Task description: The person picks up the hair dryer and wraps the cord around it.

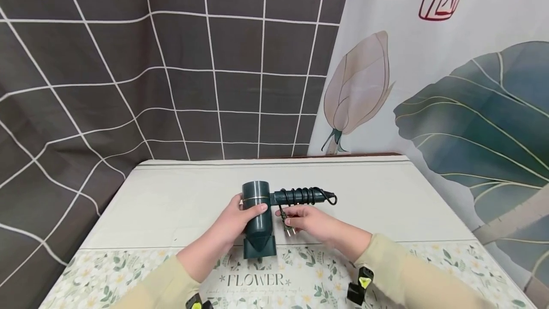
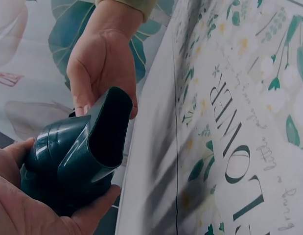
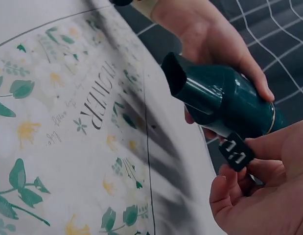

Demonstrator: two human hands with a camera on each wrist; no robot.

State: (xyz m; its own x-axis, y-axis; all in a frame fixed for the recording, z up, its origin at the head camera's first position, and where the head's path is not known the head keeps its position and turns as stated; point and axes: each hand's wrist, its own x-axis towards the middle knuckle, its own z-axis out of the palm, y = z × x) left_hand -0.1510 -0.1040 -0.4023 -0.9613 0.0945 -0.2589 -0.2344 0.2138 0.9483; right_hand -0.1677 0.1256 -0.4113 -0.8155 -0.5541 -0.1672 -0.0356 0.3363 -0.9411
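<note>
A dark green hair dryer (image 1: 259, 223) is held above the table, its flat nozzle (image 2: 111, 132) pointing toward the person. Its handle (image 1: 319, 196) extends to the right, with the black cord (image 1: 296, 196) wound round it in several turns. My left hand (image 1: 233, 221) grips the barrel, thumb across the top. Just below the handle, my right hand (image 1: 310, 223) pinches the plug (image 3: 236, 151) between thumb and fingers. The plug's metal prongs face the right wrist camera. In the left wrist view the nozzle hides part of the right hand's fingers.
The table (image 1: 188, 199) has a white cloth with a floral band and the word FLOWER along its front. A dark gridded curtain (image 1: 236, 85) hangs behind and to the left. On the right hangs a white cloth with a printed flower and leaf (image 1: 476, 113).
</note>
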